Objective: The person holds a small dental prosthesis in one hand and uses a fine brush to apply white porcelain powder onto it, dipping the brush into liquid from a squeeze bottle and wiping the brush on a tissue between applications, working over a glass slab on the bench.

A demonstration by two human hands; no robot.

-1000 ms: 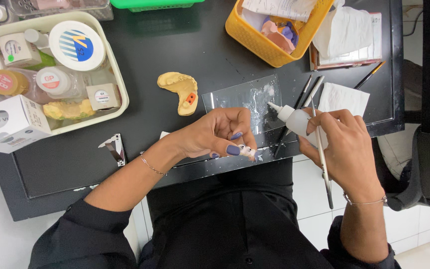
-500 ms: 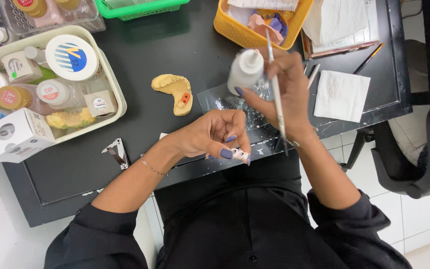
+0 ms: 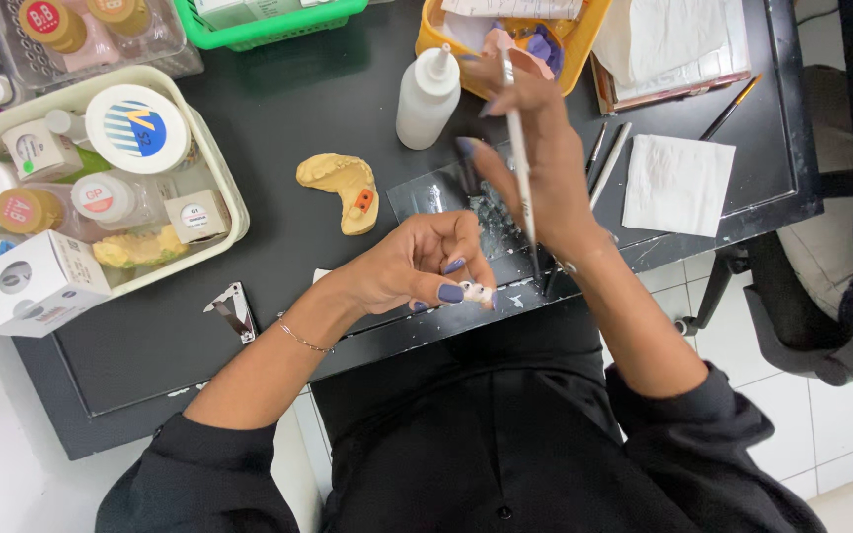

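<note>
One small dental piece (image 3: 477,292) is pinched by the left hand (image 3: 425,262), one thin brush (image 3: 519,148) is gripped in the right hand (image 3: 537,163), near one white squeeze bottle (image 3: 427,97).

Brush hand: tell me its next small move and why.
Probably bring the brush down to the wet glass slab. The right hand hovers open beside the squeeze bottle, apart from it, while the left hand pinches the small tooth piece, waiting.
</note>
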